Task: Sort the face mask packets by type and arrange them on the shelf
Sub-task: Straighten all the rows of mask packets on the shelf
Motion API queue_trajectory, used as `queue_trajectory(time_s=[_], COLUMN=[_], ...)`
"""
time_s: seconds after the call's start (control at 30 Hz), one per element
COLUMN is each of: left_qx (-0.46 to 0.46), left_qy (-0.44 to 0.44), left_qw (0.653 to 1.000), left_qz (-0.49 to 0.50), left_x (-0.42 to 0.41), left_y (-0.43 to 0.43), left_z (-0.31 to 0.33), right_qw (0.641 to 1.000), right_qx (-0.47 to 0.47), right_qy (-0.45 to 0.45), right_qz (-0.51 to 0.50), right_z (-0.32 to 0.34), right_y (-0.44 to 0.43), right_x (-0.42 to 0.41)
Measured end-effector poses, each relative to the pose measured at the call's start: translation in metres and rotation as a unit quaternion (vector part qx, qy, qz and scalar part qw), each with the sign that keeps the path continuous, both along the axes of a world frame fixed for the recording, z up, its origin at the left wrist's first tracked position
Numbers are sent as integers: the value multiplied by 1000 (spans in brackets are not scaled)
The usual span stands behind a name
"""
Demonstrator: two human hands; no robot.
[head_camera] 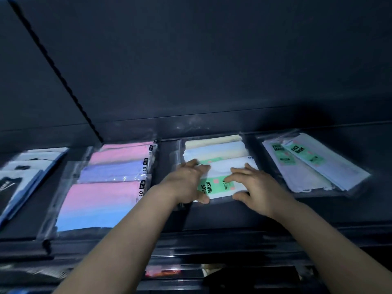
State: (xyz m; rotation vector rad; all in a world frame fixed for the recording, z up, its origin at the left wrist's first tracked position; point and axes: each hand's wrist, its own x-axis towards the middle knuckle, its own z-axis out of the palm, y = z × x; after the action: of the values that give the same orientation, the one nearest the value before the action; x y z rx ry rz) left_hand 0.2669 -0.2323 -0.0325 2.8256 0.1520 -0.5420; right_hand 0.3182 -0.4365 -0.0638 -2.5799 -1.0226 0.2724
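Note:
On the dark shelf [222,217], the middle stack holds a white packet with a green "FACE MASK" label [218,185] on top of pale blue and yellow packets [214,149]. My left hand [186,183] lies on that packet's left edge, thumb at its near side. My right hand [252,183] rests on its right part, fingers spread over the label. Both hands press flat on the packet; neither wraps round it.
To the left lies a stack of pink, purple and blue gradient packets [106,187]. Further left are blue-edged packets with black labels [19,177]. At the right sits a skewed pile of white "FACE MASK" packets [314,166]. Below the shelf's front lip, more goods show dimly.

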Motion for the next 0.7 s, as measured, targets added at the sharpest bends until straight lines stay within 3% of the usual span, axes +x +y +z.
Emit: queue_trajectory(time_s=[0.17, 0.23, 0.3, 0.37, 0.5, 0.7], left_qx=[29, 43, -7, -62, -91, -260], left_qy=[13, -26, -75, -96, -109, -138], left_qw=[999, 999, 997, 993, 989, 943], left_qz=[-4, -16, -24, -37, -38, 157], left_x=[9, 12, 17, 24, 49, 98], left_y=[4, -7, -27, -50, -101, -164], left_z=[-1, 5, 10, 14, 12, 2], right_qw=[997, 985, 968, 957, 946, 949], right_qx=[41, 71, 44, -7, -66, -91], right_qy=[-10, -88, -141, -125, -104, 1], right_qz=[-61, -133, -204, -261, -301, -303], right_z=[1, 2, 2, 2, 5, 4], right_y=[-2, -20, -46, -72, -111, -138], right_x=[2, 3, 5, 8, 24, 52])
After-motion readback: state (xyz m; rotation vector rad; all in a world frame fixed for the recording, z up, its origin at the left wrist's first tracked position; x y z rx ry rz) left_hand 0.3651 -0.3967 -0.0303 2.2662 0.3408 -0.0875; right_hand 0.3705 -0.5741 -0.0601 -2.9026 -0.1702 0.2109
